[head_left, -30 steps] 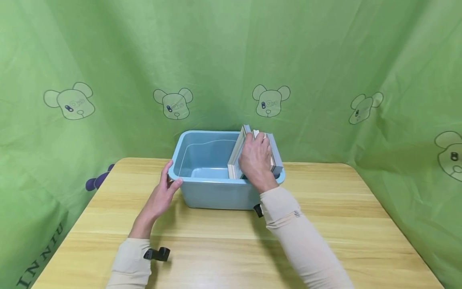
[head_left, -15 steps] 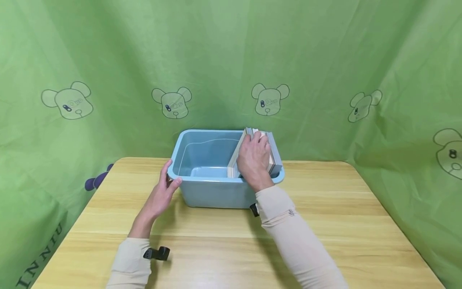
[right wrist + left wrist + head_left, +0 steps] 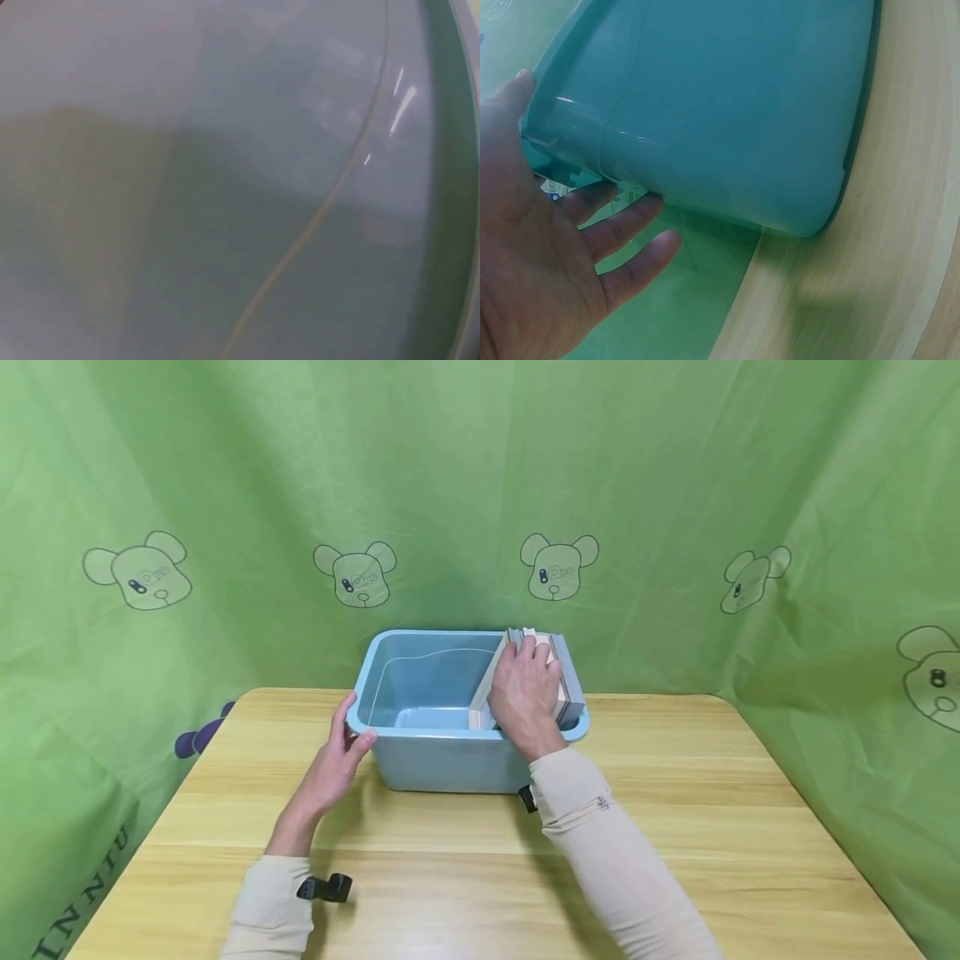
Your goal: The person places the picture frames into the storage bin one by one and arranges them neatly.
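Note:
A light blue plastic tub (image 3: 450,764) stands on the wooden table. Several books lean upright at its right end; the leftmost book (image 3: 483,700) shows its pale page edges, and a grey-blue book (image 3: 567,670) is at the far right. My right hand (image 3: 527,693) reaches over the front rim and grips the leftmost book from above, fingers over the top edges; its thumb is hidden. With my left hand (image 3: 332,768) I hold the tub's front left corner, thumb on the rim and fingers along the outer side. The right wrist view has only the tub wall (image 3: 285,150), close and blurred.
A green curtain (image 3: 450,460) printed with bear heads hangs behind and at both sides of the wooden table (image 3: 435,877). A purple shape (image 3: 198,742) shows by the table's left edge. A black camera (image 3: 326,887) sits on my left wrist.
My right hand has moved slightly left and down, and the leftmost book has sunk lower into the tub beside the others. The left hand has stayed at the tub's corner.

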